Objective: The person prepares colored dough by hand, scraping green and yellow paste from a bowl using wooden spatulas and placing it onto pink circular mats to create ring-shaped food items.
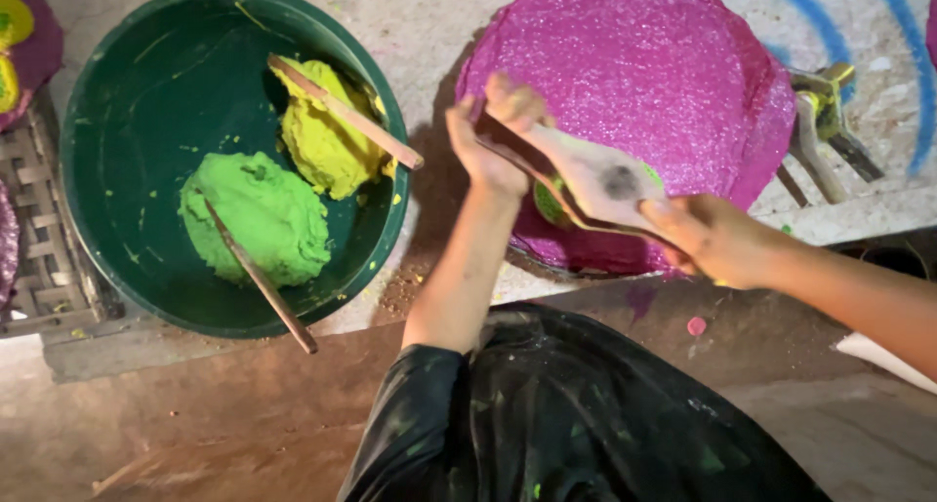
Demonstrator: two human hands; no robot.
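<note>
My left hand (491,136) grips the narrow end of a flat wooden paddle (595,180), and my right hand (712,237) holds its other end. The paddle lies across the near edge of a large glittery pink disc (644,73), with a bit of green paste (549,205) showing beneath it. To the left stands a dark green basin (117,102) holding a green lump of paste (259,217) and a yellow lump (327,136), each with a wooden stick (262,282) resting in it.
A woven mat (39,239) lies at the far left beside purple and yellow pieces (24,34). Wooden tools (820,131) smeared with yellow lie right of the disc. Blue painted arcs (830,34) mark the pale slab. My dark paint-flecked clothing (566,414) fills the lower middle.
</note>
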